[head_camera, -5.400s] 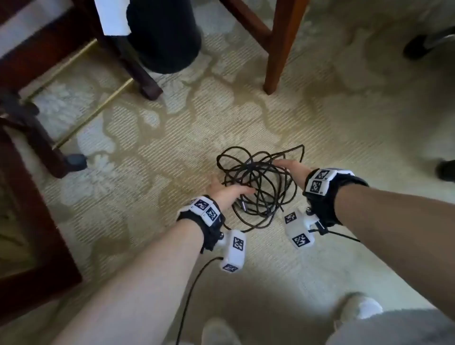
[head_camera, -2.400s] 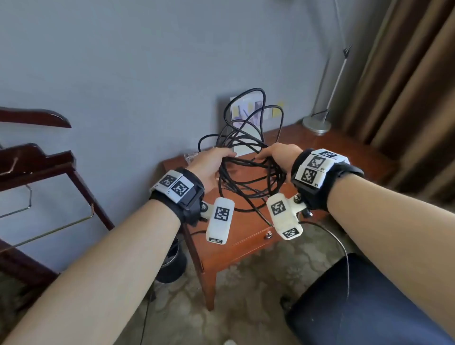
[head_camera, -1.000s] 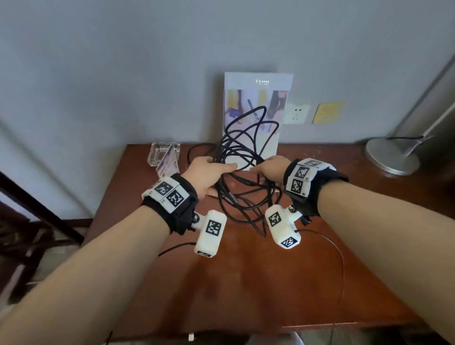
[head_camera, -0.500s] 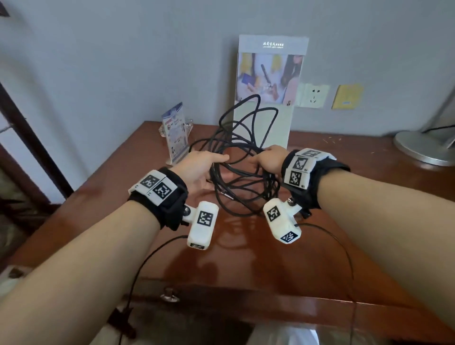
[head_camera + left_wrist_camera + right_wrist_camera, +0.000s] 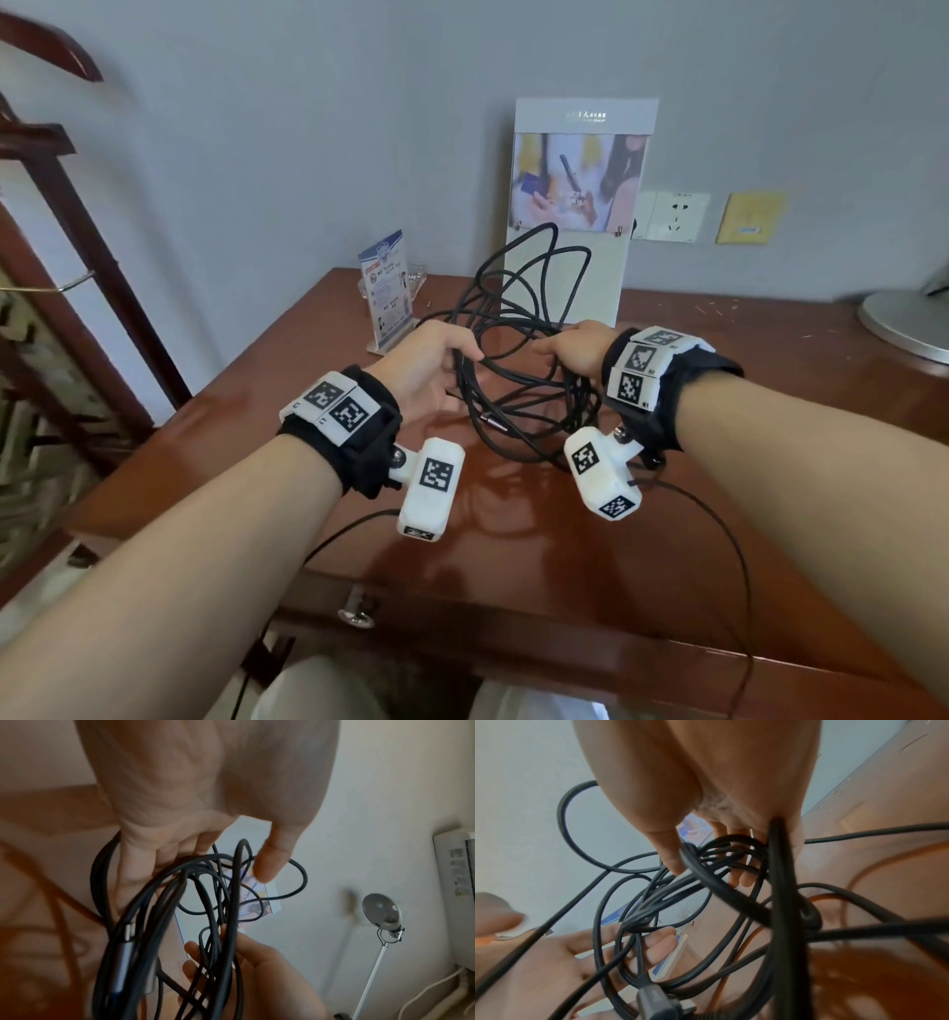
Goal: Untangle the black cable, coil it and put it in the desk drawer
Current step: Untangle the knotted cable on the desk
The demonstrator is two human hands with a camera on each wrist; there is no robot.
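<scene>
The tangled black cable (image 5: 518, 329) hangs in loose loops between my two hands, just above the brown desk top (image 5: 513, 519). My left hand (image 5: 436, 360) holds the left side of the bundle, thumb over the strands and fingers (image 5: 652, 935) beneath. On the right side my right hand (image 5: 570, 349) grips several strands between thumb and curled fingers (image 5: 739, 878). A grey metal plug (image 5: 493, 422) dangles low in the bundle, near my left palm (image 5: 180, 780). The drawer front with its metal knob (image 5: 357, 614) shows shut at the desk's near edge.
A tall display board (image 5: 580, 205) leans on the wall behind the cable. A small blue and white card stand (image 5: 387, 293) sits at the back left, a lamp base (image 5: 909, 324) at the far right. A wooden rack (image 5: 77, 231) stands left of the desk.
The cable came up off the carpet in both hands and was carried over the desk. In the last second the hands sank slightly towards the desk top, still holding the tangle.
</scene>
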